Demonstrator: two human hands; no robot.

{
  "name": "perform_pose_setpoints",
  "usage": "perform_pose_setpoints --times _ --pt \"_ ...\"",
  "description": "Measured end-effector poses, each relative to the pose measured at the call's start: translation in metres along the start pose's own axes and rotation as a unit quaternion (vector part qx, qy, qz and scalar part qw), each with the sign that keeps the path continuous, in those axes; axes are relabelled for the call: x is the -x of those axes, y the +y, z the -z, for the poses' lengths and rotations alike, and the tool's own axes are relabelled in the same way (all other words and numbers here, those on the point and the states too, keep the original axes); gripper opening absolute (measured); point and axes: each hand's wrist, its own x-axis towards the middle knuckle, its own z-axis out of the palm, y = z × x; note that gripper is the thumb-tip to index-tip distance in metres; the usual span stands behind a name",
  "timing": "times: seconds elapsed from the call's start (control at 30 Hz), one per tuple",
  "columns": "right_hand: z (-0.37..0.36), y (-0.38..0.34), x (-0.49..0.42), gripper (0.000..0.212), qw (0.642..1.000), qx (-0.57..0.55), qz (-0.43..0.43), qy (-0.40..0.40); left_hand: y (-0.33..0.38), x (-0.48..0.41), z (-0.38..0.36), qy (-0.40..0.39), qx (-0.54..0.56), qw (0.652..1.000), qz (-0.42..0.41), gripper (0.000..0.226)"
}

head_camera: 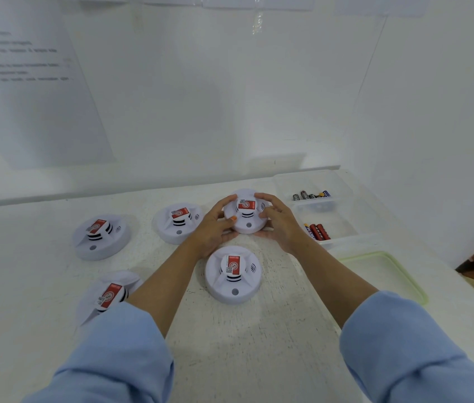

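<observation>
on the white table [259, 344], toward its far edge, just left of the battery tray [343, 205]: held detector [246, 219], 1 of 5, clasped at the rim by left hand [215, 228] and right hand [279, 225]. with an uneven twist or slipping fingers, could skid into the near detector [233, 274] or scatter the batteries [315, 231].

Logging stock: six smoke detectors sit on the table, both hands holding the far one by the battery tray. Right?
Five, not six, in the head view; left hand and right hand hold the far detector by the battery tray.
</observation>
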Motion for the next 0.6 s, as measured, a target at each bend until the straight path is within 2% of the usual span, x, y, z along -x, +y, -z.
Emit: perform_pose_setpoints --times 0.6 --pt "0.0002 0.0003 0.0002 0.043 1.000 0.003 0.002 0.004 0.0012 0.0019 -0.0004 -0.001 0.004 1.000 0.002 0.043"
